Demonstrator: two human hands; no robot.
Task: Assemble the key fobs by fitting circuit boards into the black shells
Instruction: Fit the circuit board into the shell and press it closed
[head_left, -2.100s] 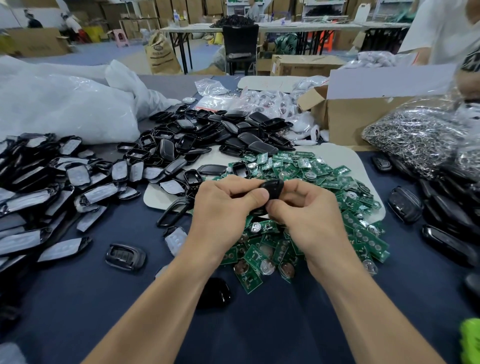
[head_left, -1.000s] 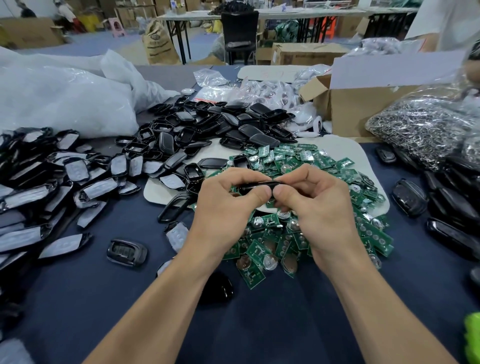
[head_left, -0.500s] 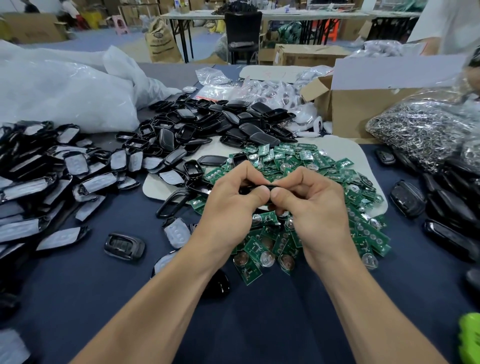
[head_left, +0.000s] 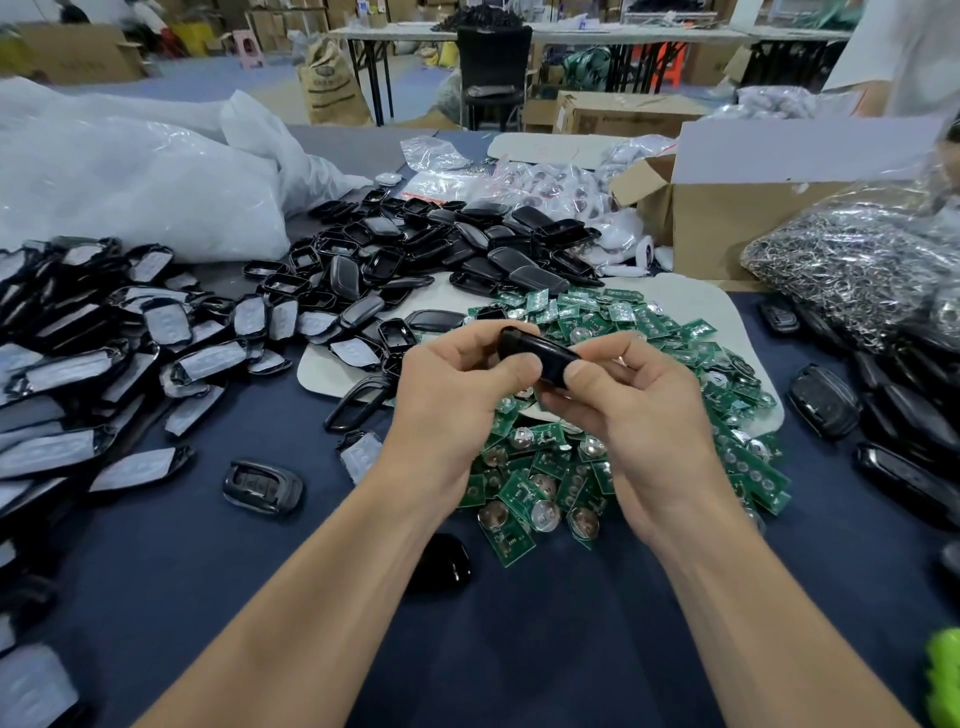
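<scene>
Gripping a black shell between thumbs and curled fingers of left hand and right hand, just above the circuit boards heaped at 6 o'clock, with empty shells piled at 11 o'clock, a cardboard box at 1 o'clock, bagged metal rings at 2 o'clock.

The black shell has turned from edge-on, showing more face

1 left hand and 1 right hand hold 1 black shell over 1 heap of circuit boards, uncounted. Left of that heap lie 1 matte shell and 1 glossy shell; behind it, 1 uncounted shell pile, 1 cardboard box, 1 bag of metal rings.
</scene>
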